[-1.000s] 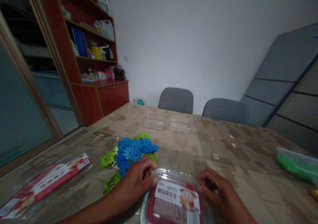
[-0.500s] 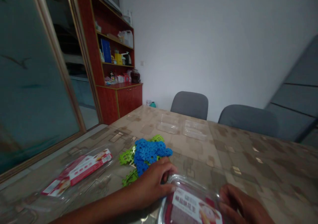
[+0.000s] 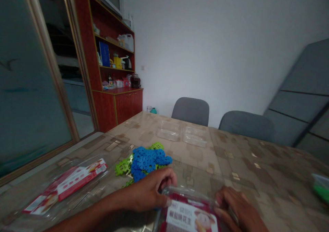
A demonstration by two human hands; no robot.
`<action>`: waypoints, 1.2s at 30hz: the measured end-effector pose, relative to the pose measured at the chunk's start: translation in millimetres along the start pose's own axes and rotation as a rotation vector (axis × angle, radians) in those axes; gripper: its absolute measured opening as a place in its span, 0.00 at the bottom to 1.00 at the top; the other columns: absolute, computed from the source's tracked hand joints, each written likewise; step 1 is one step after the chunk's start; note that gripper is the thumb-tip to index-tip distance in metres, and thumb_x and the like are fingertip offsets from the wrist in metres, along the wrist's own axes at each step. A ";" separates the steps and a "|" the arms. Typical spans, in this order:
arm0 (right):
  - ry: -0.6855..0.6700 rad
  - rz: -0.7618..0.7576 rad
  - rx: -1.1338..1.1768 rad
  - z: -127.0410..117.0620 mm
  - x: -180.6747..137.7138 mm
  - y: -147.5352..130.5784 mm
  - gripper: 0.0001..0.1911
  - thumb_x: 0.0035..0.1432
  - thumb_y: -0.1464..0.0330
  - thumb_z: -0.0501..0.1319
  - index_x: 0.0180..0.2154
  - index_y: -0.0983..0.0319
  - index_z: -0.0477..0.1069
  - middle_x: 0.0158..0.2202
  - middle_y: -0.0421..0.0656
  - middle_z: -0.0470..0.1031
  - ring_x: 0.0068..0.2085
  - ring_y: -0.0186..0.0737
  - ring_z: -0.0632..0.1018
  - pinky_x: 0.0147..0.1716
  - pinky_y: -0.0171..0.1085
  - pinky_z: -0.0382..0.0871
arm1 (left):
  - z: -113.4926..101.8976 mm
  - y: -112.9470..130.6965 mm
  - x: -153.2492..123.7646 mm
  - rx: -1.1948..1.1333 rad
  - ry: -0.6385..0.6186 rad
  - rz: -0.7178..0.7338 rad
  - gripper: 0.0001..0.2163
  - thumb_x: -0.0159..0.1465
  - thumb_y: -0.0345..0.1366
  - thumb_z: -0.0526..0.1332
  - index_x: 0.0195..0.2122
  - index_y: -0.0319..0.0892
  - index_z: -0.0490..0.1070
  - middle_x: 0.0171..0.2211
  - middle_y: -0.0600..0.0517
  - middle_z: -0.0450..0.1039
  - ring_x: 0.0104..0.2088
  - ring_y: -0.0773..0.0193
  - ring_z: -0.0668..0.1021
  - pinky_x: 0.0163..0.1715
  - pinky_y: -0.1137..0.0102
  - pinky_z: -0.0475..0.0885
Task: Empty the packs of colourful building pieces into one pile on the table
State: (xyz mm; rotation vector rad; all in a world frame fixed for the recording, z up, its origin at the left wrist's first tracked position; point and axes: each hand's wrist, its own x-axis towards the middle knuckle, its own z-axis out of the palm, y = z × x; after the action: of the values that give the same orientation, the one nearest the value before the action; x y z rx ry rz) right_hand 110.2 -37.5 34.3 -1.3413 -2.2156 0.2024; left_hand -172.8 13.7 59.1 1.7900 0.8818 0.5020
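Left hand [image 3: 151,191] and right hand [image 3: 238,209], bottom of frame, fingers curled on box [image 3: 190,213] edges. Clear plastic: light, bendy, slippery. Best held by rim, both sides.

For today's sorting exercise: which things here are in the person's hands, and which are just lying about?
In hand:
left hand and right hand grip the clear labelled box.

Lying about:
blue and green pieces, flat labelled lid, two empty clear trays, grey chairs.

We count two hands [image 3: 151,191] [image 3: 238,208], one labelled clear box [image 3: 191,213], two empty clear trays [image 3: 168,134] [image 3: 194,136], two grey chairs [image 3: 190,111] [image 3: 246,125], one desk [image 3: 257,170].
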 end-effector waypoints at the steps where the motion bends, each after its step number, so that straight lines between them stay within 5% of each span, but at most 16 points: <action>1: -0.006 0.009 -0.011 -0.6 1.3 -1.3 0.10 0.62 0.62 0.57 0.29 0.57 0.64 0.27 0.39 0.73 0.27 0.40 0.72 0.30 0.37 0.61 | 0.2 1.1 -0.5 0.023 0.002 -0.018 0.13 0.48 0.24 0.61 0.35 0.43 0.64 0.27 0.60 0.57 0.29 0.68 0.61 0.26 0.75 0.55; 9: -0.138 0.048 0.019 -0.8 11.5 -4.4 0.15 0.66 0.62 0.51 0.29 0.60 0.66 0.29 0.41 0.73 0.32 0.40 0.73 0.34 0.36 0.61 | -10.6 13.7 5.5 0.315 -0.050 -0.109 0.10 0.48 0.27 0.65 0.30 0.42 0.66 0.27 0.60 0.61 0.30 0.68 0.64 0.27 0.75 0.55; 14: -0.174 0.114 0.008 -0.7 12.6 -2.6 0.18 0.64 0.60 0.51 0.25 0.62 0.64 0.25 0.43 0.71 0.28 0.40 0.72 0.29 0.35 0.58 | -13.1 24.0 8.4 0.455 -0.035 -0.007 0.10 0.50 0.33 0.69 0.28 0.42 0.67 0.32 0.58 0.65 0.36 0.65 0.69 0.31 0.74 0.58; 21: -0.209 0.233 0.259 -7.8 8.7 -7.2 0.21 0.65 0.54 0.46 0.24 0.59 0.56 0.22 0.36 0.62 0.25 0.36 0.68 0.25 0.33 0.55 | -13.7 17.5 7.4 0.483 -0.055 0.108 0.07 0.57 0.34 0.64 0.28 0.42 0.65 0.25 0.60 0.63 0.28 0.68 0.67 0.25 0.74 0.53; 25: -0.163 0.286 0.328 -4.3 9.0 -4.4 0.22 0.66 0.54 0.45 0.25 0.60 0.58 0.24 0.37 0.65 0.28 0.37 0.70 0.29 0.33 0.60 | -14.7 14.9 6.8 0.498 -0.052 0.116 0.07 0.58 0.33 0.63 0.27 0.42 0.63 0.25 0.59 0.62 0.28 0.68 0.67 0.25 0.73 0.52; 30: -0.164 0.337 0.529 -8.1 9.3 -17.5 0.24 0.63 0.50 0.50 0.26 0.60 0.69 0.27 0.40 0.71 0.31 0.41 0.73 0.33 0.36 0.65 | -16.5 15.2 7.2 0.362 -0.054 0.150 0.07 0.62 0.34 0.59 0.30 0.44 0.59 0.23 0.60 0.60 0.25 0.69 0.63 0.24 0.74 0.53; 36: 0.014 0.494 0.725 -8.2 8.3 -15.1 0.31 0.57 0.41 0.49 0.27 0.61 0.72 0.25 0.41 0.70 0.27 0.40 0.71 0.28 0.36 0.65 | -34.9 3.9 6.8 -0.124 -0.082 0.063 0.10 0.66 0.45 0.54 0.35 0.46 0.55 0.20 0.63 0.60 0.18 0.72 0.61 0.16 0.78 0.55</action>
State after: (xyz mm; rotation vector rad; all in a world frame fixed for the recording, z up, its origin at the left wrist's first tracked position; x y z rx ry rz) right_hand 99.7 -39.0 50.1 -1.3958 -1.5059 1.0528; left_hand -191.2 39.6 75.5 1.7165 0.7241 0.5099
